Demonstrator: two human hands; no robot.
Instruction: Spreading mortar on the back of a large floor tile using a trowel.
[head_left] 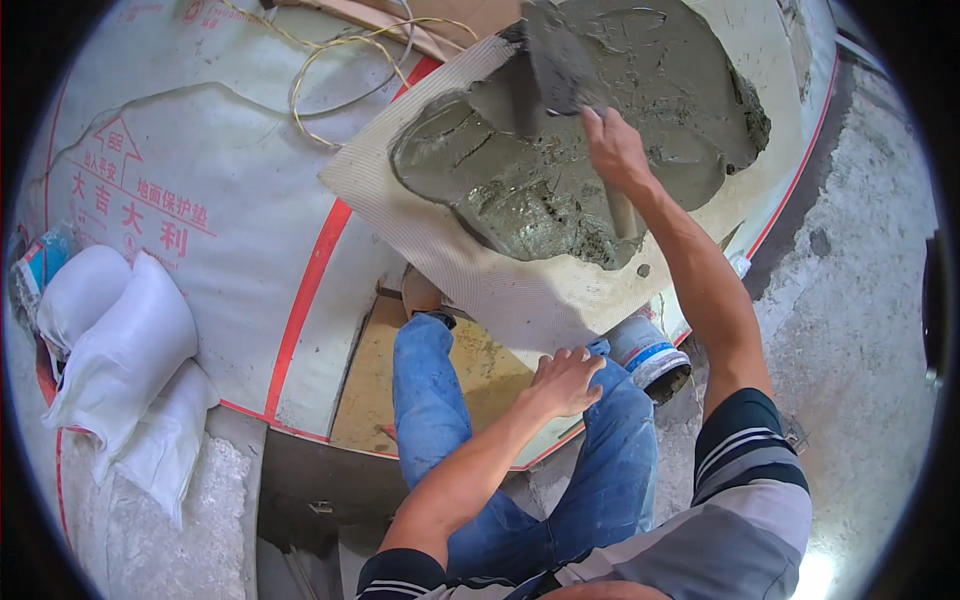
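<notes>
My right hand [616, 148] grips a metal trowel [560, 65], its blade over wet grey mortar [680, 80] spread on a large pale tile [400, 190] with a fine ridged surface. The mortar covers much of the tile's middle, leaving pale edges showing. My left hand [565, 380] rests at my right knee, below the tile's near edge, with its fingers apart and bent and nothing held.
White sacks [120, 340] lie at the left on printed protective sheeting [230, 300]. A bucket [645, 350] stands beside my right knee. Yellow cable [310, 90] loops near boards [370, 20] at the top. Rough concrete floor [850, 300] runs along the right.
</notes>
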